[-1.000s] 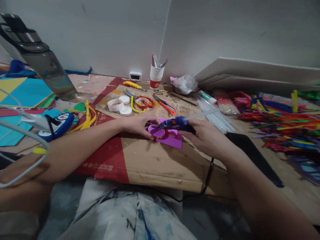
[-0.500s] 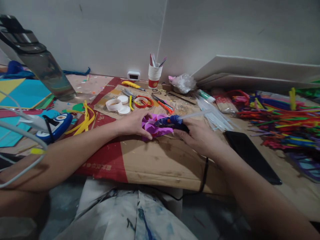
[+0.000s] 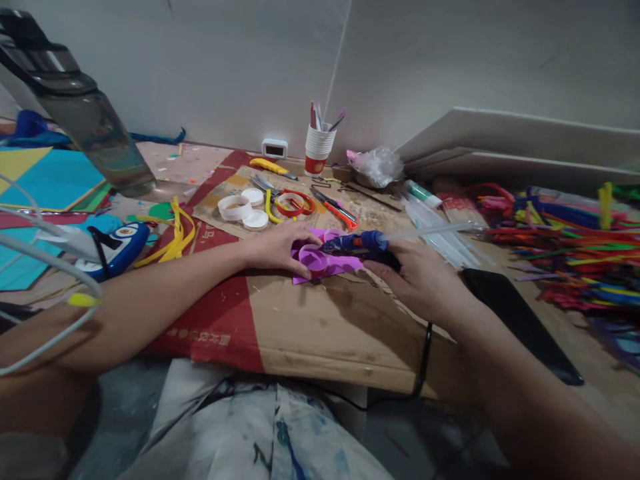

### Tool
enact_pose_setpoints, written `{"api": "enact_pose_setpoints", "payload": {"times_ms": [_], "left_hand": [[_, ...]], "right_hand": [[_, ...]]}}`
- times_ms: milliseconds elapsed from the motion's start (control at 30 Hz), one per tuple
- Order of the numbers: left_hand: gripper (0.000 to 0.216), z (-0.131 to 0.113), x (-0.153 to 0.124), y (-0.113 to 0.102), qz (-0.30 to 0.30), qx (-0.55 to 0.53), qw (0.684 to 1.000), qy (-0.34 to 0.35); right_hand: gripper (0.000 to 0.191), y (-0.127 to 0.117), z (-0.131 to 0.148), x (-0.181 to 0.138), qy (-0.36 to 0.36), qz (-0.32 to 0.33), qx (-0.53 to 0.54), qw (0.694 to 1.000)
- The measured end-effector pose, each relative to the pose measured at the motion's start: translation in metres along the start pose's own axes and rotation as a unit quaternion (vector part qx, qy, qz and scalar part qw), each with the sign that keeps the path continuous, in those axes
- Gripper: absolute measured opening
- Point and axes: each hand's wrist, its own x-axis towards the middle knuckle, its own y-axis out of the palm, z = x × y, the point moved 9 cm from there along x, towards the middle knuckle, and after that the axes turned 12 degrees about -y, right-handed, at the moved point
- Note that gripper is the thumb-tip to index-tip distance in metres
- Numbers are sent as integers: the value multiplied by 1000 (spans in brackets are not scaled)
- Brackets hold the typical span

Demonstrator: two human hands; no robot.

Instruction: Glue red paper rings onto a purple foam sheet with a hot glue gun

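One shallow, round, ring-like piece, purple inside with a reddish wall (image 3: 315,260), is resting on a thin, bright-purple cut sheet (image 3: 345,265). Your left hand (image 3: 281,248) is gripping the round piece, thumb and fingers curling around the sheet's left end. Both are probably light; the sheet is likely bending easily, and the round wall may be giving under a hard pinch, so opposite sides, clear of the nozzle, are offering the best hold. Right of the sheet, your right hand (image 3: 420,273) is clasping a blue glue gun (image 3: 373,241), its tip pointing over the sheet; some fingers are hiding from view. Beyond the sheet, leftward, a red ring (image 3: 290,212) is lying; beneath it, brown-and-red cardboard (image 3: 330,353) is spreading.
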Motion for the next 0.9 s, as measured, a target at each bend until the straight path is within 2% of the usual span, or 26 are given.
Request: {"api": "enact_pose_setpoints", "payload": {"times_ms": [600, 900], "left_hand": [[56, 0, -1, 1, -30, -19, 999, 18], [65, 2, -2, 3, -31, -21, 999, 21]], "right_hand": [[22, 7, 2, 1, 19, 4, 37, 999], [20, 7, 2, 0, 17, 5, 45, 999]]}}
